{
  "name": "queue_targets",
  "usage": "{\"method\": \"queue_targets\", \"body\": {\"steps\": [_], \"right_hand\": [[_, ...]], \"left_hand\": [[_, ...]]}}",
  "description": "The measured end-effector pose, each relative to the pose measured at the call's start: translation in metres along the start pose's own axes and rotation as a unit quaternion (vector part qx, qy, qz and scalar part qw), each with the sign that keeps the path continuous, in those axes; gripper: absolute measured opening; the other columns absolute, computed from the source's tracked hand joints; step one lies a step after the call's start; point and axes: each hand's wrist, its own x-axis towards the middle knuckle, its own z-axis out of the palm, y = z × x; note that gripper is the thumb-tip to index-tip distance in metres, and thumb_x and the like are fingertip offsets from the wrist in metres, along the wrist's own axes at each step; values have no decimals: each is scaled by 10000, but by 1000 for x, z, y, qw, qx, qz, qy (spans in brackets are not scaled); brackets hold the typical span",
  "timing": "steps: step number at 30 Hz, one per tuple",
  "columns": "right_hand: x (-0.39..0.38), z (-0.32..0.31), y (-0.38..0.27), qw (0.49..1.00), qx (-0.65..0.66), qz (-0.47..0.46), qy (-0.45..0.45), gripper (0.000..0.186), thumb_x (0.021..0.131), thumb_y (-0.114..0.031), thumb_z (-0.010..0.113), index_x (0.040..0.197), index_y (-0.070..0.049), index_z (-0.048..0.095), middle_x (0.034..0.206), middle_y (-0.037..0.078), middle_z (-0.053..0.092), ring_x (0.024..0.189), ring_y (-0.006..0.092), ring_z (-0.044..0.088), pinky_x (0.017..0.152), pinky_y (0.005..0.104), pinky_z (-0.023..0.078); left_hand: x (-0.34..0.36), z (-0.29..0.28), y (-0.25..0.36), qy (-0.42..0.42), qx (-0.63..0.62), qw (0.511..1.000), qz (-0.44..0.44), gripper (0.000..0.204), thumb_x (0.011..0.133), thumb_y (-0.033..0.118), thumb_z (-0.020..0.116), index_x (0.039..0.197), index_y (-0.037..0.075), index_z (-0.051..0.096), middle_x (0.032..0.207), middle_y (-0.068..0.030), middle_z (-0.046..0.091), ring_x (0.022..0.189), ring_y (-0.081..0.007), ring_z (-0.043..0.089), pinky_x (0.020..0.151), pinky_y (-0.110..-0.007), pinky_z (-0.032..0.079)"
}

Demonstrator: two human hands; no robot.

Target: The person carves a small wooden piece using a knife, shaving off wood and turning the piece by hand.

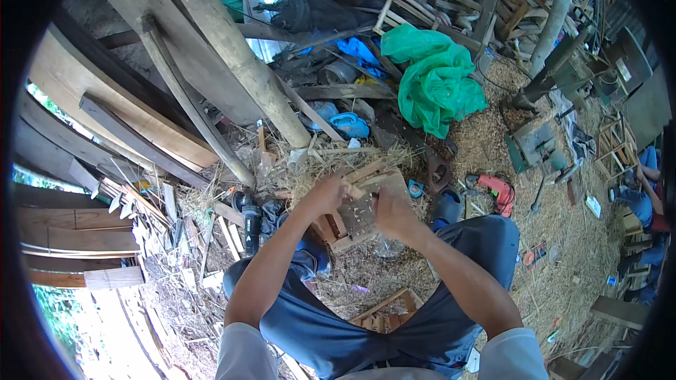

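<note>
Between my knees stands a low wooden work block (360, 219) with a worn flat top. My left hand (324, 195) is closed on a small pale wood piece (354, 191) over the left part of that top. At the block's right side my right hand (396, 215) is closed, fingers curled; a small dark bit shows by its thumb, too little to name. Another wood strip (366, 171) lies at the block's far edge. Below my left hand, reddish wood pieces (331, 226) sit against the block's near left side.
A black power tool (251, 229) stands left of my left foot. To the right lies a red power drill (498, 194). Green plastic sheeting (438, 84) is heaped beyond. Long boards (120, 98) lean at left. Another person (641, 197) sits at far right. Shavings and straw cover the ground.
</note>
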Motion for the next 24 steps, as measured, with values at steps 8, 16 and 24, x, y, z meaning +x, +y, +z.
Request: {"method": "queue_targets", "body": {"steps": [8,16,24], "right_hand": [[-34,15,2,992,-91,-39,-83,498,766,-67,486,1135,254,392,708,259,567,550,311,587,484,385,500],[-22,29,-7,979,-58,58,-186,453,803,-42,449,1155,238,390,805,306,600,681,367,645,570,399,543],[10,22,-20,936,-104,154,-300,356,854,-101,490,1137,110,447,1038,247,603,936,340,632,758,386,532]], "left_hand": [[7,24,20,-68,142,985,-70,389,841,224,563,1122,-33,490,950,-267,599,924,-395,585,794,-477,458],[11,31,9,-41,125,988,-78,505,819,226,594,1230,-30,450,905,-279,608,888,-428,587,783,-484,453],[9,33,20,-39,101,992,-69,399,833,190,599,1154,-21,491,946,-282,586,897,-418,592,765,-488,468]]}}
